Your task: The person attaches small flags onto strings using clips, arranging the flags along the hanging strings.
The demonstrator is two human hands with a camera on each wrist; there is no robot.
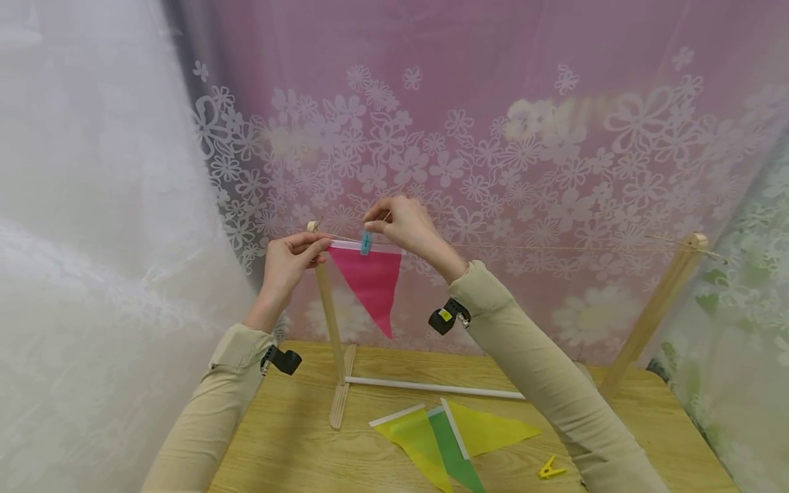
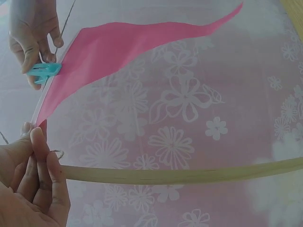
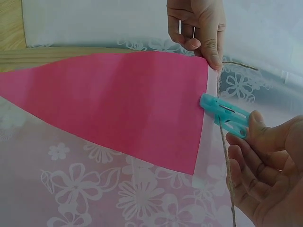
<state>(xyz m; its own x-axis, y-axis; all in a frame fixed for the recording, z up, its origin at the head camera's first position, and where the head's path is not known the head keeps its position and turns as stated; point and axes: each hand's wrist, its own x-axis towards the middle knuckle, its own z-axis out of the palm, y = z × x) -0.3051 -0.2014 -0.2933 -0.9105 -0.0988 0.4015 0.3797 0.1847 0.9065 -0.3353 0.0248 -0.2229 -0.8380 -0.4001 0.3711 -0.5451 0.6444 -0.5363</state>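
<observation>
A pink triangular pennant [image 1: 374,277] with a white top band hangs along a thin twine [image 1: 493,246], point downward. My left hand [image 1: 291,263] pinches the band's left corner between thumb and fingers, close to the left post. Near the middle of the band, a light-blue clothespin [image 3: 225,115] sits over the band and the twine. My right hand [image 1: 403,226] holds the clothespin's upper end between thumb and fingers. In the left wrist view, the clothespin [image 2: 45,71] has its tip on the pennant's edge.
Wooden posts, left [image 1: 329,315] and right [image 1: 656,308], carry the twine; a white rod [image 1: 431,388] joins them low down. On the wooden table [image 1: 277,411] lie two yellow pennants [image 1: 490,428], a green pennant [image 1: 453,445] and a yellow clothespin [image 1: 550,468]. A flowered curtain hangs behind.
</observation>
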